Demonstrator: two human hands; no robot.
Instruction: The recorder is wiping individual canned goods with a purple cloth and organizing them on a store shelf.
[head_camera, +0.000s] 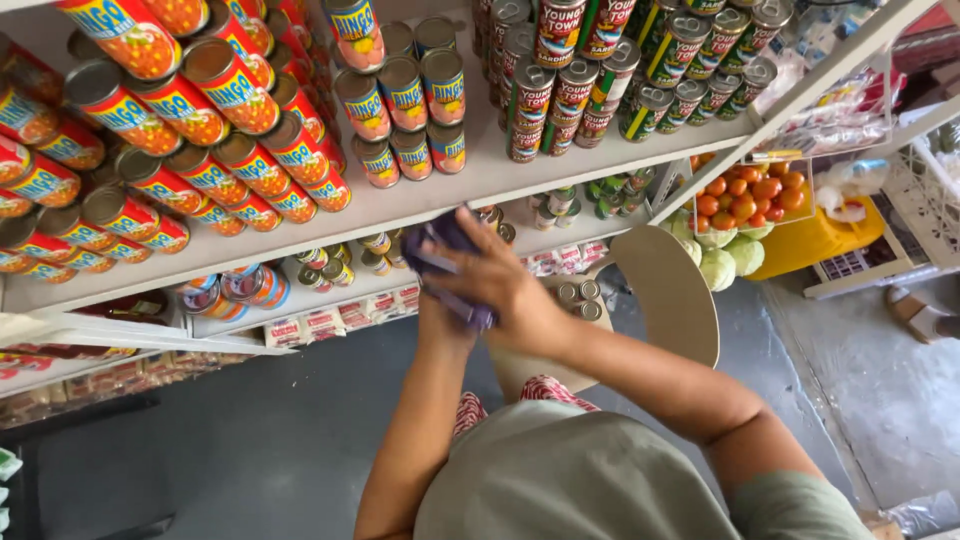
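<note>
Purple crumpled cloth (447, 262) clutched at the white shelf's front edge (420, 205), right hand (500, 290) clenched over it, left hand (440, 315) mostly hidden beneath, its grip unclear, red-and-orange labelled tin cans (405, 95) stacked on the shelf beyond.

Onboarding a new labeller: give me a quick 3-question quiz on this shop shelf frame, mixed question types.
1. True or false: the right hand presses a purple cloth against the left hand.
2. Multiple choice: what sits in the wire basket at the right end of the shelves? A) orange-red round produce B) bottles C) bread
3. Fill in: the cans directly above the hands stand on a white ____.

Key
1. True; the left hand is mostly hidden under the right hand and the cloth.
2. A; pale green cabbages lie below the basket.
3. Shelf.
</note>
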